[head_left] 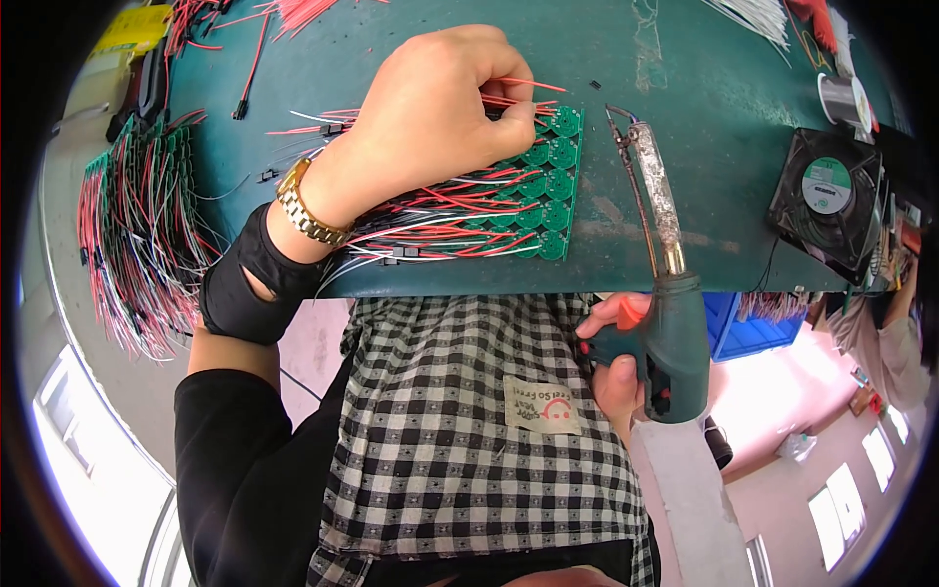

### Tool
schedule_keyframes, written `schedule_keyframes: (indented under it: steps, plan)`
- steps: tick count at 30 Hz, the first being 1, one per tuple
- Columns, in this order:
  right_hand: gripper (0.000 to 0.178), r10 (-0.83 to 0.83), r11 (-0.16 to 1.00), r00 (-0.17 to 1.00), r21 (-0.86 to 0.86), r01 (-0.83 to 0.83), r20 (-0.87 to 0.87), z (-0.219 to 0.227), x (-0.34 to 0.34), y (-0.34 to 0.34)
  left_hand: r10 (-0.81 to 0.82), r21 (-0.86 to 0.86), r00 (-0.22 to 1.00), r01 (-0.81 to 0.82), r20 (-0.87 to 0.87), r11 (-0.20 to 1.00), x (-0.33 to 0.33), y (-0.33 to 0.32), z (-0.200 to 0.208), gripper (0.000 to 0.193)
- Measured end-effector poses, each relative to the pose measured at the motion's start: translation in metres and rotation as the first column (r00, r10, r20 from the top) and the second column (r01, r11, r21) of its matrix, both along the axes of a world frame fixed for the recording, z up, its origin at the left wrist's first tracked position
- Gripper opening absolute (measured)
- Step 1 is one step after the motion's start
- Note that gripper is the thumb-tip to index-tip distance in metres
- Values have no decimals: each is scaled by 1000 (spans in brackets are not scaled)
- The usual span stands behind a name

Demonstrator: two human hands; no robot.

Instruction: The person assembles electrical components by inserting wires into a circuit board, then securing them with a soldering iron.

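My left hand [440,108] is over a panel of small round green circuit boards [556,213], its thumb and fingers pinched on a red wire [536,86] that sticks out to the right. Rows of red, white and black wires [440,210] run leftward from the panel, some ending in black connectors. Below the table's front edge, my right hand [616,386] is wrapped round the handle of a dark green soldering gun [678,323] with an orange trigger. Its scorched metal barrel points up over the table, the tip to the right of the panel and apart from it.
A bundle of wired green boards [137,215] hangs at the left edge. On the right stand a black fan [827,201] and a solder spool [843,101]. Red wires [298,12] and white wires [758,18] lie at the back. Below right is a blue crate [748,331].
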State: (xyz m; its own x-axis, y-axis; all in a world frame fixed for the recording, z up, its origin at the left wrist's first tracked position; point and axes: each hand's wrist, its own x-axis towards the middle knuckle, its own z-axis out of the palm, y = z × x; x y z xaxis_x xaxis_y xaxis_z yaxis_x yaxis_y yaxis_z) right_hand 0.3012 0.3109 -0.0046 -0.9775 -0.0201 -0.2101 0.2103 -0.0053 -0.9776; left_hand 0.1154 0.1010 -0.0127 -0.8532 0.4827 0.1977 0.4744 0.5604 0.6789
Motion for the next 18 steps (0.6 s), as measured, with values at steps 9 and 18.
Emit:
schedule_keyframes:
  steps: [9,18]
  plan:
    - [54,-145,980,987,-149,134,-67,-14,12,-7,-11,-6,1000,11,9,1000,1,-2,2,8]
    - [55,-151,984,982,-108,139,-113,-19,15,1,16,-265,1000,-14,4,964,-3,-33,62,9]
